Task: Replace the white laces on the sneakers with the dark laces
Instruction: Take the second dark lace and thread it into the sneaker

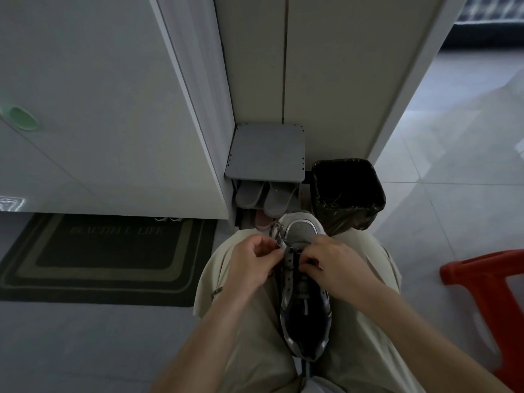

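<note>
A grey and silver sneaker (304, 296) lies on my lap between my knees, toe pointing away from me. A dark speckled lace (280, 240) runs through its lowest eyelets near the toe. My left hand (252, 262) pinches the lace on the sneaker's left side. On the right side of the eyelet row, my right hand (334, 265) has its fingers curled on the lace. A loose lace end (217, 292) lies on my left thigh. No white lace shows.
A small grey shoe rack (266, 154) with slippers (263, 197) stands ahead against the wall. A black-lined bin (348, 191) is right of it. A dark doormat (107, 256) lies at left, a red plastic stool (493, 296) at right.
</note>
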`<state>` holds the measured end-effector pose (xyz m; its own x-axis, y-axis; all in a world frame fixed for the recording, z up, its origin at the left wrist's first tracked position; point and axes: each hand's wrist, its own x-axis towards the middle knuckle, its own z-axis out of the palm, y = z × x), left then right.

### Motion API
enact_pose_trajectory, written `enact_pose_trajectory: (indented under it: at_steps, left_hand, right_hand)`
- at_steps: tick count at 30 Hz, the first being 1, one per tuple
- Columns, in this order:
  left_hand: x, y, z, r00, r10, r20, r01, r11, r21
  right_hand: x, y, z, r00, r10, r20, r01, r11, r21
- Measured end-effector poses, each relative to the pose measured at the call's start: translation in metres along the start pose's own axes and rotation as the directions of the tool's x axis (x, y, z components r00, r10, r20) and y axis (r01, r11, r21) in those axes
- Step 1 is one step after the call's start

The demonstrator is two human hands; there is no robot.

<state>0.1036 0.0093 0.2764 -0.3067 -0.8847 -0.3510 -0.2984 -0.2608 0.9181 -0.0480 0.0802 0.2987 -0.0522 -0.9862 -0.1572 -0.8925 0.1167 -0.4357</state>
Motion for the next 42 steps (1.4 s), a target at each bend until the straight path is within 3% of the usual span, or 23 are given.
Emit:
enact_pose_trajectory:
  at_steps: [7,13,20,23,28,35,38,42]
  left_hand:
    - [-0.002,0.004,0.000,0.995,-0.082,0.061,0.086,0.994,-0.074]
    - [0.001,0.002,0.002,0.999,0.044,-0.012,-0.041,0.984,0.171]
    - [-0.001,0.004,0.006,0.990,0.140,0.022,-0.137,0.900,0.413]
    - [0.000,0.001,0.007,0.992,0.124,0.013,-0.118,0.903,0.413]
    - [-0.003,-0.004,0.006,0.994,0.014,0.107,-0.043,0.961,0.273]
    - [-0.007,-0.015,0.003,0.995,0.038,0.093,-0.070,0.924,0.376]
    - [-0.014,-0.011,0.005,0.991,-0.009,0.131,-0.037,0.937,0.347]
    - [-0.021,-0.008,0.010,0.980,-0.009,0.199,-0.091,0.868,0.489]
  right_hand:
    - [0.000,0.002,0.007,0.996,0.027,-0.080,-0.022,0.998,0.057]
    - [0.001,0.001,0.010,0.990,0.050,-0.136,-0.036,0.994,0.103]
    - [0.003,-0.002,0.017,0.978,0.041,-0.203,-0.019,0.994,0.111]
    - [0.004,-0.001,0.023,0.973,0.105,-0.207,-0.065,0.979,0.191]
    - [0.002,0.003,0.028,0.976,0.119,-0.183,-0.074,0.969,0.235]
    - [-0.020,0.013,0.019,0.950,0.068,-0.306,-0.037,0.994,0.107]
    - [-0.023,0.016,0.017,0.950,0.095,-0.298,-0.059,0.990,0.128]
    - [-0.022,0.017,0.015,0.954,0.075,-0.291,-0.045,0.993,0.108]
